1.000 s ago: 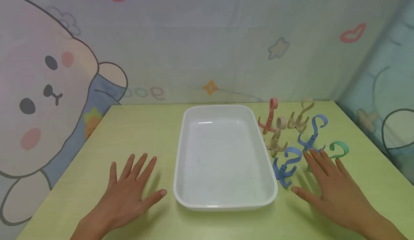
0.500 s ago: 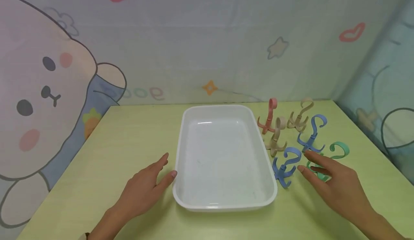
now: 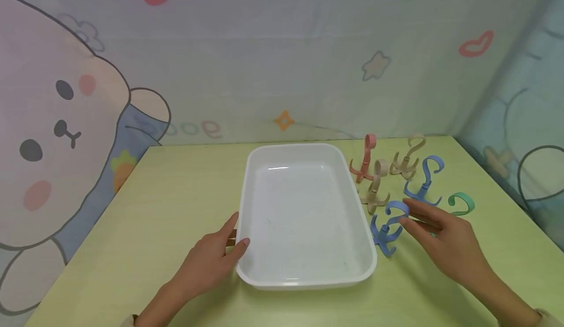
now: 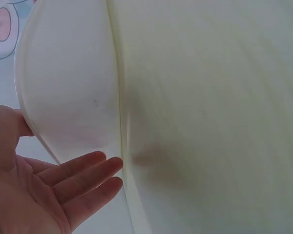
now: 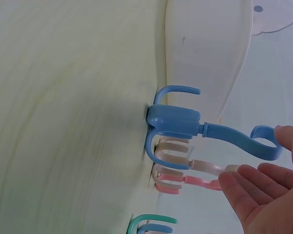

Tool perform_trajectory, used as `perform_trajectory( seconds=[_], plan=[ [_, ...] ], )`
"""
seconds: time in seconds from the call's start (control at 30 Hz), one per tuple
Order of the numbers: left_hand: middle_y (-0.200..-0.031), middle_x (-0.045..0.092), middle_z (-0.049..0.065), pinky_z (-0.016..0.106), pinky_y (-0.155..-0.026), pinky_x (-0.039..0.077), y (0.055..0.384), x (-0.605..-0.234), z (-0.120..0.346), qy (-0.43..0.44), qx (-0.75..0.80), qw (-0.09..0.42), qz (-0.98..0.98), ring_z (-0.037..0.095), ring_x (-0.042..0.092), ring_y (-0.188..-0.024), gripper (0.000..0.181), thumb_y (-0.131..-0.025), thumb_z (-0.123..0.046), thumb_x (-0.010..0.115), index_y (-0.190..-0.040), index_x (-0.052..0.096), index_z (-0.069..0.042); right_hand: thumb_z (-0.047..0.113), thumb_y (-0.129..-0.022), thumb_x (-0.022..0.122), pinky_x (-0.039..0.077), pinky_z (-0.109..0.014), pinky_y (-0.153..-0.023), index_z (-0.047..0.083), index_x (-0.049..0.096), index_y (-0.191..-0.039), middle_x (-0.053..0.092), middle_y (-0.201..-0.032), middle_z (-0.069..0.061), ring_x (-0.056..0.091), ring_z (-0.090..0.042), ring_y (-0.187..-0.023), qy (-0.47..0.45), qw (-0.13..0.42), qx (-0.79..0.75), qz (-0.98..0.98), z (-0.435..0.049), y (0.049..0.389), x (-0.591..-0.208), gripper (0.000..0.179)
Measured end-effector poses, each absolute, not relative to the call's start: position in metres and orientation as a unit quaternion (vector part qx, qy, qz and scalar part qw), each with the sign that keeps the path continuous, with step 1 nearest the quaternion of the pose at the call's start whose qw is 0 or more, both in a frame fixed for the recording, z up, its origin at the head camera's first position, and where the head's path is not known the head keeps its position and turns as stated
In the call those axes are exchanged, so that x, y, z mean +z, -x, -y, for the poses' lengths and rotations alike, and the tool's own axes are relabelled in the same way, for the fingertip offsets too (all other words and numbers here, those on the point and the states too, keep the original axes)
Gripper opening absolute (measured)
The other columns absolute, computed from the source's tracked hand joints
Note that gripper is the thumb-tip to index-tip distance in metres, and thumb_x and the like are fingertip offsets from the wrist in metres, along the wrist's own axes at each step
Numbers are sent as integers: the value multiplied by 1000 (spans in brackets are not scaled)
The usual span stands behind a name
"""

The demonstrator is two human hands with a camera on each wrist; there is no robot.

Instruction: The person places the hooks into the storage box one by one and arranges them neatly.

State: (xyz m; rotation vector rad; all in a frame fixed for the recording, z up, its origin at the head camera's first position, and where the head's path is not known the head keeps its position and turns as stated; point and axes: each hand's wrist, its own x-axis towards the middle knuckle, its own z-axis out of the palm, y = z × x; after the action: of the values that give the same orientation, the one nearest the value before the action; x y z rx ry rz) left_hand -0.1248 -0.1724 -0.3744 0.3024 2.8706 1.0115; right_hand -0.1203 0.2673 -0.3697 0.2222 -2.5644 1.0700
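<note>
The near blue hook (image 3: 385, 231) stands upright on the worktop (image 3: 189, 190), just beside the right wall of the white tray (image 3: 308, 283), near its front corner. The curl of this hook lies between the thumb and fingers of the right hand (image 3: 447, 241). The right hand is partly open, with its fingers extended; the thumb tip meets the curl, and firm finger pressure cannot be confirmed.

The white tray rests flat at the middle of the worktop. The left hand (image 3: 211, 258) holds its left side: thumb over the rim, fingers along the outer wall.

Behind the near blue hook stand the near beige hook (image 3: 372, 197) and, further back, the red hook (image 3: 365, 163). To their right are the far beige hook (image 3: 404, 165) and the far blue hook (image 3: 424, 190). The green hook (image 3: 471, 203) is partly hidden by the right hand.

A printed cloth (image 3: 264, 72) hangs behind the worktop; an animal figure (image 3: 83, 106) appears at its left.
</note>
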Motion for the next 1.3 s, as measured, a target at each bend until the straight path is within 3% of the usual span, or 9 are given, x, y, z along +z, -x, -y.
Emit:
perform_trajectory(
  seconds=[0.3, 0.5, 0.57, 0.73, 0.8, 1.0, 1.3],
  plan=[
    [-124, 77, 3, 31, -81, 56, 123, -373, 169, -97, 362, 51, -926, 10, 77, -99, 68, -106, -27, 60, -167, 32, -9, 26, -103, 70, 51, -6, -76, 7, 64, -145, 71, -133, -23, 56, 25, -98, -62, 128, 399, 906, -266, 129, -370, 46],
    [-121, 78, 7, 28, -76, 54, 120, -370, 166, -92, 355, 36, -930, 9, 78, -92, 66, -105, -21, 60, -165, 35, -7, 26, -104, 69, 53, -11, -75, 8, 67, -143, 74, -129, -19, 61, 20, -97, -72, 113, 413, 901, -266, 135, -371, 43],
    [-120, 78, 7, 28, -75, 54, 118, -370, 165, -94, 349, 30, -932, 10, 78, -92, 66, -104, -20, 60, -165, 36, -7, 26, -104, 69, 54, -12, -76, 9, 69, -141, 75, -128, -11, 64, 18, -99, -78, 110, 423, 896, -266, 136, -371, 41],
    [-119, 79, 6, 29, -77, 55, 116, -371, 165, -94, 343, 25, -934, 10, 78, -93, 66, -104, -20, 60, -165, 37, -10, 27, -104, 69, 55, -12, -81, 10, 71, -138, 70, -122, 27, 68, 13, -105, -87, 97, 463, 877, -265, 140, -373, 38],
    [-119, 78, 5, 31, -78, 55, 114, -371, 166, -92, 340, 25, -936, 9, 78, -93, 66, -104, -21, 60, -165, 37, -11, 25, -104, 69, 54, -11, -82, 9, 70, -139, 67, -118, 35, 67, 14, -105, -87, 95, 475, 871, -265, 141, -373, 39],
    [-118, 78, 2, 30, -78, 55, 109, -370, 167, -90, 340, 23, -936, 7, 78, -93, 65, -104, -22, 60, -165, 38, -14, 18, -104, 68, 54, -11, -81, 4, 70, -138, 70, -115, 33, 66, 16, -103, -88, 100, 496, 858, -261, 143, -375, 37],
    [-118, 78, 3, 29, -75, 54, 105, -368, 168, -86, 335, 28, -938, 8, 77, -91, 64, -104, -23, 61, -163, 41, -12, 13, -104, 67, 58, -17, -82, -1, 70, -136, 75, -118, 24, 72, 7, -103, -97, 93, 554, 822, -260, 146, -380, 34]
  ],
)
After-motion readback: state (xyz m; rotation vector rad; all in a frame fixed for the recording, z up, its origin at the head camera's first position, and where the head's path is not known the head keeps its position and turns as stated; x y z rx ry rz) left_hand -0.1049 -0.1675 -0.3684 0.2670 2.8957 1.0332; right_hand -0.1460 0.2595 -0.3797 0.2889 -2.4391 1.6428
